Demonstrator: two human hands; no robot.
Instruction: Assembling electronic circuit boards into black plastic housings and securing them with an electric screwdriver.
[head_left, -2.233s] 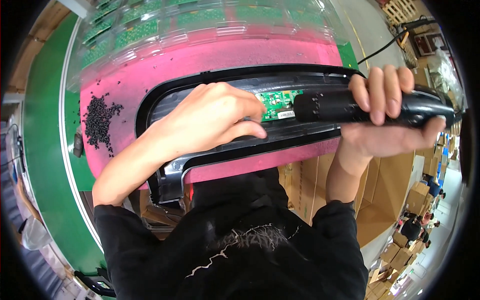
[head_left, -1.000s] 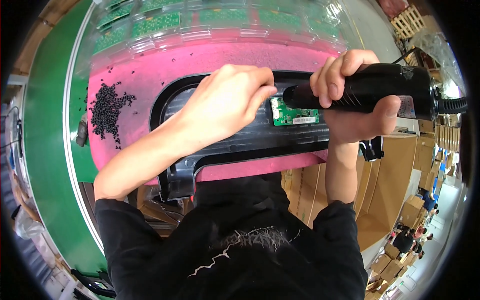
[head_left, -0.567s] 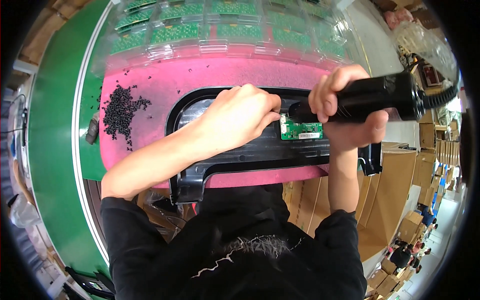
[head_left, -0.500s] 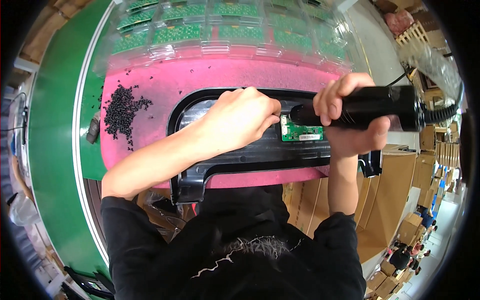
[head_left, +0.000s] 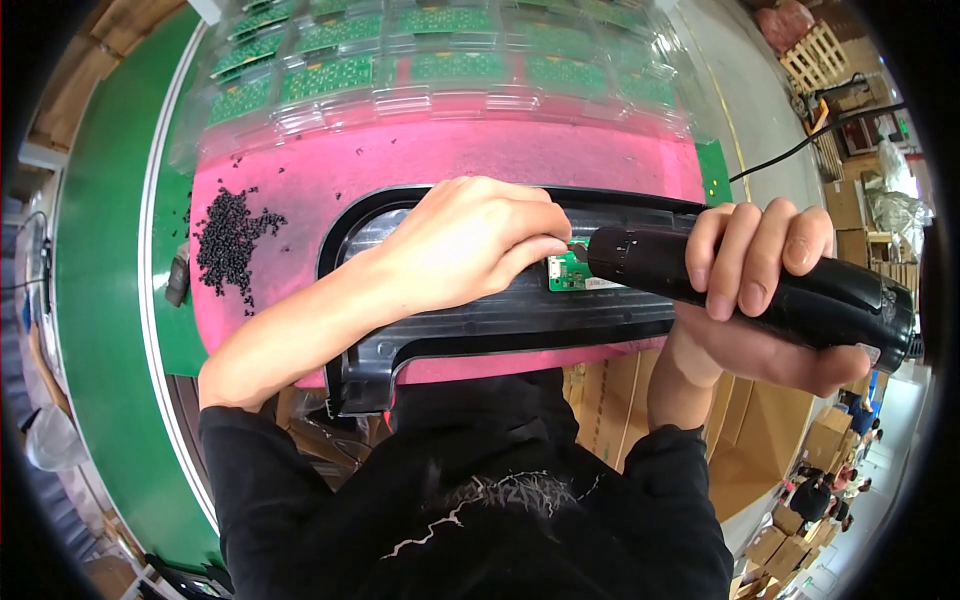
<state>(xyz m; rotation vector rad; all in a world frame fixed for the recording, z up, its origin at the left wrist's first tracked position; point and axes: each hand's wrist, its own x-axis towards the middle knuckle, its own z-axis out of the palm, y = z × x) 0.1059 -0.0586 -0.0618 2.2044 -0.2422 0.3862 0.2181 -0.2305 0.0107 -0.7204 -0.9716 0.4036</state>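
My right hand is clamped around a black electric screwdriver, its tip at the small green circuit board in the black plastic housing on the pink mat. My left hand, fingers pinched together, steadies the board's left edge.

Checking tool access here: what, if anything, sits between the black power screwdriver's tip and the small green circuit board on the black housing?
Only the left hand: its fingers pinch right at the screwdriver tip, over the circuit board. Nothing else visible blocks it; the tip's contact point is hidden.
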